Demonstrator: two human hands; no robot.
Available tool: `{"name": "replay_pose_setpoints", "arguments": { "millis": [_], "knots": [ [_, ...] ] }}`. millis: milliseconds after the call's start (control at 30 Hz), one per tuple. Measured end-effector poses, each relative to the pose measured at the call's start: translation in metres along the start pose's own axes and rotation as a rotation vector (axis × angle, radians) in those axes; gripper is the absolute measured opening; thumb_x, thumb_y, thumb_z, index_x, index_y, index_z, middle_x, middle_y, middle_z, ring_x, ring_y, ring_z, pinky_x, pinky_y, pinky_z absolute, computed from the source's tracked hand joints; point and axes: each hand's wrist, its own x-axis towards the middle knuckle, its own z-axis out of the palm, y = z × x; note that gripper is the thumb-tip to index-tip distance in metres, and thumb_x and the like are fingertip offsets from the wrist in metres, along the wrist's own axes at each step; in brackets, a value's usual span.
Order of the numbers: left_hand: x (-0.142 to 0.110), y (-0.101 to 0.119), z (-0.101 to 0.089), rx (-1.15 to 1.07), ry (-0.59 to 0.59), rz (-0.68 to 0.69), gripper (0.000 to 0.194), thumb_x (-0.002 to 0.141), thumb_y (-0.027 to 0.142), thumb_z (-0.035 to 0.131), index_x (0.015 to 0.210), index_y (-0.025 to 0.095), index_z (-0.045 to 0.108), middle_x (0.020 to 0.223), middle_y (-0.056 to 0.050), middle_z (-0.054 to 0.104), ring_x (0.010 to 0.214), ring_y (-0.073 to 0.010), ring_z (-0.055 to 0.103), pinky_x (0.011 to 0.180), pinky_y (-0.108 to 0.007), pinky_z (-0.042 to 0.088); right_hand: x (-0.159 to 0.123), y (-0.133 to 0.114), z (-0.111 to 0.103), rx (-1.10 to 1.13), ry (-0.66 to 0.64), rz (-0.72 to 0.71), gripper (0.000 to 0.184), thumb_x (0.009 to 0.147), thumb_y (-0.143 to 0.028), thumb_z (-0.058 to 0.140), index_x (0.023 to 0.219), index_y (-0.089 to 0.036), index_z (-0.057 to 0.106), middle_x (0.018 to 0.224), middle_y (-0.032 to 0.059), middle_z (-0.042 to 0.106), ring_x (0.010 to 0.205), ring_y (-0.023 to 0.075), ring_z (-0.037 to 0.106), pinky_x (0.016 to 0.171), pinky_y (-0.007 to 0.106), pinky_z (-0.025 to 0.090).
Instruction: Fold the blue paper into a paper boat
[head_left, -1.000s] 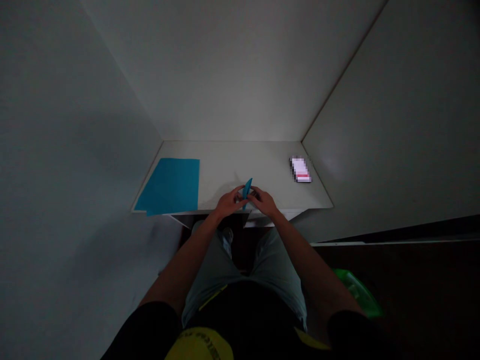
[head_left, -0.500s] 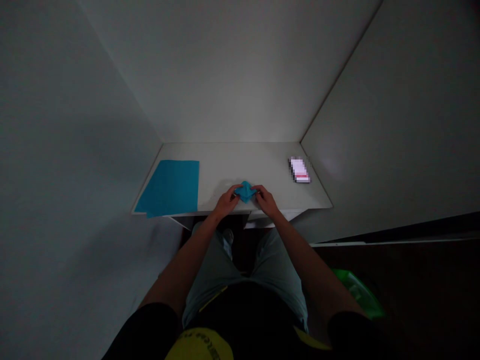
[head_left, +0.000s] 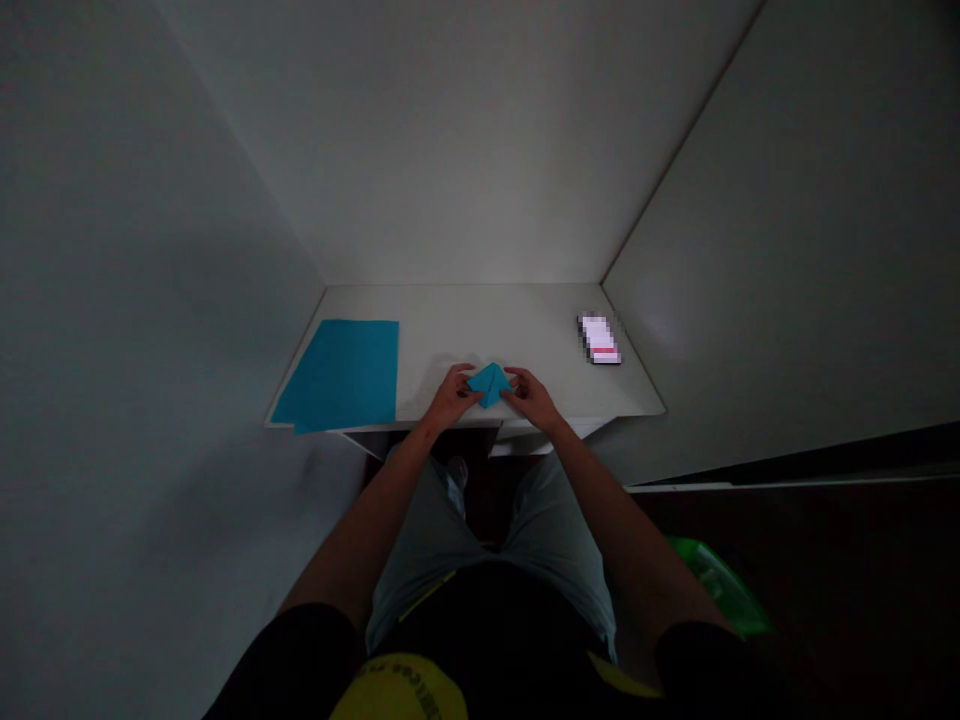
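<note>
A small folded piece of blue paper (head_left: 491,382), roughly diamond-shaped with a crease down its middle, is between my hands near the table's front edge. My left hand (head_left: 452,394) grips its left side, the thumb on the lower left edge and the other fingers curled behind. On the other side, my right hand (head_left: 531,396) has its thumb on the lower right edge, its fingers bent around the right corner. The fingertips behind the paper are partly hidden.
Flat blue paper sheets (head_left: 345,375) lie at the table's left, slightly over its front edge. A phone (head_left: 600,340) with a blurred bright screen lies at the right. Walls enclose the white table (head_left: 450,310). A green object (head_left: 720,585) sits low at the right.
The folded paper now shows a smoother, flatter face with a slanting central crease. Both thumbs have come onto its lower edges, while the index fingers have lifted off its sides.
</note>
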Motion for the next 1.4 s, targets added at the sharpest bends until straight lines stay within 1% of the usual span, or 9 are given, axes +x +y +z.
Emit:
{"name": "replay_pose_setpoints", "arguments": {
  "millis": [67, 133, 233, 333, 700, 900, 1033, 1233, 1400],
  "knots": [
    [0.001, 0.0, 0.0, -0.014, -0.013, 0.007, 0.055, 0.083, 0.032, 0.08, 0.134, 0.019, 0.065, 0.108, -0.005, 0.077, 0.088, -0.0174, 0.071, 0.085, -0.032, 0.057, 0.0, -0.001, -0.001, -0.057, -0.035, 0.001, 0.052, 0.082, -0.058, 0.075, 0.12, -0.023, 0.071, 0.085, -0.0012, 0.068, 0.065, 0.0143, 0.053, 0.062, 0.028, 0.046],
    [0.001, 0.003, -0.001, 0.02, -0.013, 0.004, 0.039, 0.091, 0.041, 0.073, 0.122, 0.017, 0.074, 0.11, -0.008, 0.079, 0.096, -0.0212, 0.072, 0.091, -0.035, 0.057, 0.0, -0.002, -0.001, -0.111, -0.051, 0.004, 0.045, 0.087, -0.064, 0.07, 0.106, -0.023, 0.075, 0.081, -0.0005, 0.068, 0.068, 0.016, 0.055, 0.066, 0.029, 0.047],
    [0.002, 0.007, -0.001, 0.063, -0.005, -0.018, 0.037, 0.097, 0.049, 0.065, 0.103, 0.016, 0.08, 0.107, -0.009, 0.08, 0.102, -0.0254, 0.072, 0.098, -0.039, 0.055, 0.001, -0.006, 0.0, -0.146, -0.019, 0.012, 0.05, 0.09, -0.072, 0.063, 0.091, -0.023, 0.074, 0.075, -0.0004, 0.065, 0.07, 0.0175, 0.055, 0.067, 0.03, 0.046],
    [0.003, 0.01, -0.002, 0.051, 0.004, -0.039, 0.036, 0.097, 0.049, 0.065, 0.103, 0.017, 0.081, 0.107, -0.008, 0.081, 0.103, -0.0256, 0.072, 0.1, -0.039, 0.055, 0.002, -0.01, 0.001, -0.118, 0.01, 0.019, 0.055, 0.09, -0.077, 0.061, 0.084, -0.024, 0.07, 0.07, -0.0011, 0.059, 0.067, 0.0173, 0.052, 0.063, 0.029, 0.043],
    [0.004, 0.011, 0.001, -0.056, 0.057, -0.063, 0.05, 0.09, 0.063, 0.069, 0.102, 0.017, 0.082, 0.108, -0.01, 0.081, 0.103, -0.0263, 0.071, 0.095, -0.038, 0.055, 0.006, -0.01, 0.0, -0.008, 0.159, 0.021, 0.057, 0.087, -0.081, 0.063, 0.084, -0.025, 0.068, 0.064, -0.0014, 0.057, 0.063, 0.0178, 0.054, 0.06, 0.03, 0.046],
    [0.007, 0.003, 0.003, -0.097, 0.128, -0.07, 0.049, 0.083, 0.066, 0.073, 0.093, 0.018, 0.079, 0.089, -0.006, 0.077, 0.087, -0.0225, 0.068, 0.08, -0.033, 0.053, 0.007, -0.011, 0.0, 0.115, 0.257, 0.017, 0.055, 0.082, -0.08, 0.069, 0.085, -0.024, 0.068, 0.074, -0.0002, 0.064, 0.063, 0.0173, 0.059, 0.065, 0.032, 0.051],
    [0.008, 0.0, 0.003, -0.135, 0.136, -0.046, 0.043, 0.083, 0.063, 0.074, 0.081, 0.02, 0.069, 0.078, -0.002, 0.071, 0.08, -0.0201, 0.067, 0.075, -0.032, 0.053, 0.009, -0.008, -0.001, 0.162, 0.317, 0.016, 0.054, 0.083, -0.077, 0.07, 0.093, -0.025, 0.065, 0.082, -0.0006, 0.067, 0.061, 0.0152, 0.058, 0.063, 0.031, 0.053],
    [0.012, -0.003, 0.0, -0.257, 0.199, -0.125, 0.042, 0.09, 0.06, 0.073, 0.089, 0.021, 0.06, 0.095, -0.008, 0.078, 0.097, -0.024, 0.077, 0.084, -0.037, 0.058, 0.01, 0.0, -0.001, 0.242, 0.444, 0.031, 0.055, 0.084, -0.077, 0.068, 0.097, -0.026, 0.053, 0.085, -0.0022, 0.068, 0.054, 0.0115, 0.055, 0.056, 0.028, 0.05],
    [0.013, -0.008, -0.004, -0.306, 0.175, -0.11, 0.05, 0.088, 0.068, 0.073, 0.092, 0.022, 0.056, 0.095, -0.008, 0.079, 0.096, -0.0247, 0.078, 0.086, -0.039, 0.059, 0.007, 0.0, -0.001, 0.264, 0.382, 0.045, 0.055, 0.087, -0.078, 0.065, 0.1, -0.027, 0.05, 0.099, 0.0035, 0.076, 0.059, 0.0116, 0.057, 0.061, 0.029, 0.054]
  ]
}}
